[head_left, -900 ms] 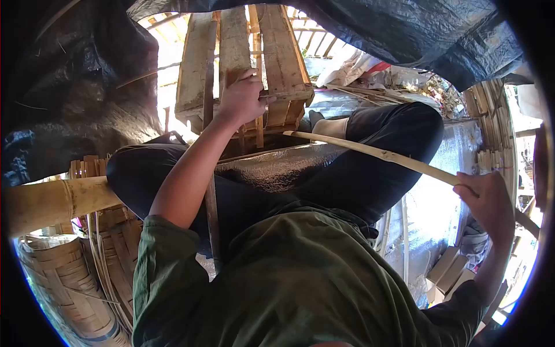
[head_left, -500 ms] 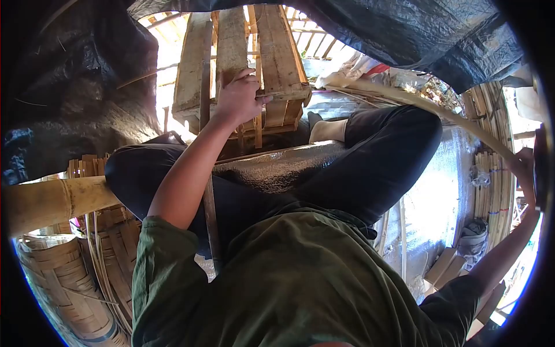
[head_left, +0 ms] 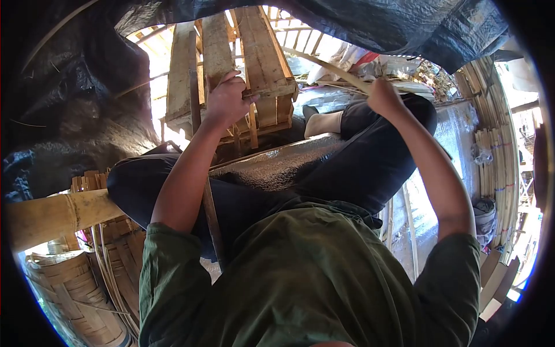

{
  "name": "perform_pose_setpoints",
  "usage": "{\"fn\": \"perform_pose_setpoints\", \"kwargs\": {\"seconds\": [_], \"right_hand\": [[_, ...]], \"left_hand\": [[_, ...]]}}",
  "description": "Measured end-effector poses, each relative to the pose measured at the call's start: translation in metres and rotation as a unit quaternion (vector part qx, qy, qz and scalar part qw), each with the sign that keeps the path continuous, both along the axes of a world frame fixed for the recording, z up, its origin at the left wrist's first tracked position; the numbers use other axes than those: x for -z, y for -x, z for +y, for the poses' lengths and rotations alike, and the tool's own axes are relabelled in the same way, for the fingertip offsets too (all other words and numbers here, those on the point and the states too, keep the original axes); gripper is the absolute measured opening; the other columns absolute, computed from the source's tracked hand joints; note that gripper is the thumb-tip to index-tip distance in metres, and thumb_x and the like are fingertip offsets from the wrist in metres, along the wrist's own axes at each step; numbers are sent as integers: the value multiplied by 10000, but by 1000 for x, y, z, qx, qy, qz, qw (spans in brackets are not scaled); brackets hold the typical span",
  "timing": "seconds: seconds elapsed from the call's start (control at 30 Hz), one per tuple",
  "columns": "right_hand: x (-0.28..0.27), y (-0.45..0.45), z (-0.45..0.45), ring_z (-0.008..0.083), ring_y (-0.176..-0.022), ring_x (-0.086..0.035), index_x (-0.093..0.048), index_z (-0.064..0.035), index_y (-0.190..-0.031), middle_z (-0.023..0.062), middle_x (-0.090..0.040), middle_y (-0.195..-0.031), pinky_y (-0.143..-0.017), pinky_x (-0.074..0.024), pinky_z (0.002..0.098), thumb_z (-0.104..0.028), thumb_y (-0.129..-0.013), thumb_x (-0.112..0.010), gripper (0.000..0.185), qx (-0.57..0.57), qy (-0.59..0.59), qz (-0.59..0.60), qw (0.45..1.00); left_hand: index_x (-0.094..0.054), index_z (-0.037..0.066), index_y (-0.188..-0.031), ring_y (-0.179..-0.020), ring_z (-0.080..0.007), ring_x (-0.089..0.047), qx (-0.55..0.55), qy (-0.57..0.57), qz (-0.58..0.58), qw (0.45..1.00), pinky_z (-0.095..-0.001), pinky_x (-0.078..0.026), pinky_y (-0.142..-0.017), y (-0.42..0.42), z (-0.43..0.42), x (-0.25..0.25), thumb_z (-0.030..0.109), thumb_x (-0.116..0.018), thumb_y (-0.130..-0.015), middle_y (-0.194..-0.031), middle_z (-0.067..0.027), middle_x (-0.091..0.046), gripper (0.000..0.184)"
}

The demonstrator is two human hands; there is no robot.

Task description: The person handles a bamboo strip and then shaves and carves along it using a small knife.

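My left hand point(head_left: 226, 103) is closed, fingers curled, against the front of a slatted wooden structure point(head_left: 263, 52). What its fingers close on, if anything, is hidden. A long, narrow dark bar point(head_left: 209, 202) runs beside that wrist, from the slats down past my left thigh. My right hand point(head_left: 384, 99) makes a fist around a long, pale bamboo strip point(head_left: 335, 70) above my right knee. The strip slants up and left, its far part lost in the glare behind the structure.
A thick bamboo pole point(head_left: 63, 213) reaches my left knee. Woven bamboo baskets point(head_left: 72, 295) stand below it. Dark plastic sheeting point(head_left: 399, 29) hangs overhead and at left. Bundled bamboo strips point(head_left: 491, 162) line the right side. A shiny sheet point(head_left: 448, 139) covers the floor.
My right hand has swung from the far right edge inward to above my right knee, carrying the bamboo strip. My left hand stays at the slatted structure; the view has shifted slightly.
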State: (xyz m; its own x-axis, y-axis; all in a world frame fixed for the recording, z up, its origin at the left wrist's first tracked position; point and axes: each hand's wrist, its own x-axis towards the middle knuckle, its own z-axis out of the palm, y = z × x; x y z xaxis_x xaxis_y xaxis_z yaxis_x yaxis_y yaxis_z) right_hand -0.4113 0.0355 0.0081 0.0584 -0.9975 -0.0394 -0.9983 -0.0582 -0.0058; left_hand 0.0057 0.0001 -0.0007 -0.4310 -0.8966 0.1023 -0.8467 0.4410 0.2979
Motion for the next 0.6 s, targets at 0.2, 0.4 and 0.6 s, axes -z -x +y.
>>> {"fn": "perform_pose_setpoints", "kwargs": {"seconds": [0.2, 0.4, 0.6], "right_hand": [[3, -62, -15, 255, -464, -574, -550, 82, -839, 150, -591, -673, -419, -481, 406, -117, -927, -536, 218, 202, -268, -209, 918], [55, -95, -44, 138, -418, -450, -504, 9, -798, 78, -510, -637, -341, -361, 284, -67, -929, -454, 160, 388, -201, -441, 784], [122, -123, -62, 153, -435, -411, -495, 21, -845, 87, -463, -625, -378, -379, 307, -70, -916, -465, 119, 440, -179, -533, 700]], "left_hand": [[-694, 55, -881, -1338, -159, -439, -9, 15, 20, 1000, -665, -128, -1153, -3, 1, 4, 417, -702, -846, -1076, -15, -665, 363], [-707, 55, -936, -1339, -156, -437, -21, -22, -19, 999, -651, -114, -1164, 0, 2, -8, 421, -690, -853, -1116, -13, -664, 375], [-712, 60, -963, -1340, -153, -433, -22, -34, -28, 999, -644, -73, -1173, -2, 0, -9, 444, -675, -856, -1147, -14, -659, 400]]}}
